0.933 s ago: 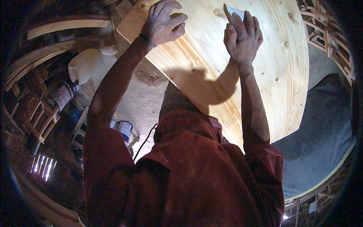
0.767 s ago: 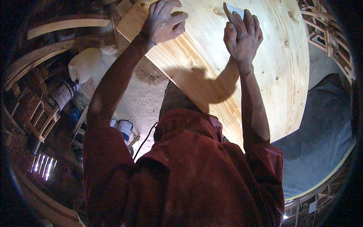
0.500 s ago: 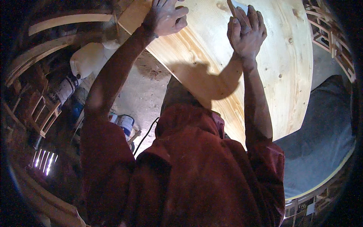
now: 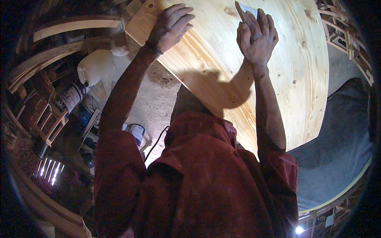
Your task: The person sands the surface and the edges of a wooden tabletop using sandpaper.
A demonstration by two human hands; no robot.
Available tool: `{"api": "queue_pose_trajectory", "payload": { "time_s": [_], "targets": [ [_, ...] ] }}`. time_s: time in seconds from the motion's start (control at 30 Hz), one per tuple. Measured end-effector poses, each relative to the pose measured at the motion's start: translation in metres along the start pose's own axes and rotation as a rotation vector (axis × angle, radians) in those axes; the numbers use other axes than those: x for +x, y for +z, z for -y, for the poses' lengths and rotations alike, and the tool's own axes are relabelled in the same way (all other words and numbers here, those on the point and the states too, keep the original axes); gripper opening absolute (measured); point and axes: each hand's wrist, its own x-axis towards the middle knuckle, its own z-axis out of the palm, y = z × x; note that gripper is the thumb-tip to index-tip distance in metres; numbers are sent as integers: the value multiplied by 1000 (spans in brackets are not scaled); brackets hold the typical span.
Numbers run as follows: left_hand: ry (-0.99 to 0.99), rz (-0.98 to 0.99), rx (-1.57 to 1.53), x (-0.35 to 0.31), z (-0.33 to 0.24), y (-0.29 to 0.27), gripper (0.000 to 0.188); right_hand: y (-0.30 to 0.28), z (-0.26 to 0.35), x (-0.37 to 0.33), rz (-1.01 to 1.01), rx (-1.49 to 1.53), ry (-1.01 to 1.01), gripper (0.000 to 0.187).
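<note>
Workshop clutter, dim, surrounds one large pale wooden panel (image 4: 254, 71), the landmark. Versus 0.9 s ago: both hands sit slightly farther up the panel; otherwise unchanged. Count: two hands, one panel, one white jug (image 4: 99, 67) left of the panel, one small white bucket (image 4: 137, 133) below its lower-left edge. Left hand (image 4: 170, 25) lies palm-down near the panel's left edge, fingers loosely apart. Right hand (image 4: 258, 35) has fingers together, pressing a thin pale sheet (image 4: 246, 10) against the panel's top area.
</note>
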Motion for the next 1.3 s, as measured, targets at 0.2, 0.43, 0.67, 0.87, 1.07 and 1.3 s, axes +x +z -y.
{"api": "queue_pose_trajectory", "payload": {
  "time_s": [0.2,0.43,0.67,0.87,1.07,1.3],
  "targets": [
    [-79,283,116,-34,-73,-8,63,-2,2,-3,31,-14,0,38],
    [100,409,88,-74,-138,18,70,-11,14,-1,178,16,91,45],
    [-342,107,195,-75,-133,15,74,-23,10,-29,131,-102,-156,46],
    [-491,-333,361,-99,-50,10,65,-118,17,-239,630,-58,-159,61],
    [-912,-336,447,-72,-31,32,83,-112,45,-196,723,-109,-264,60],
    [-764,-515,284,-71,-25,32,78,-3,125,-33,200,-99,-473,50]
  ]
}}
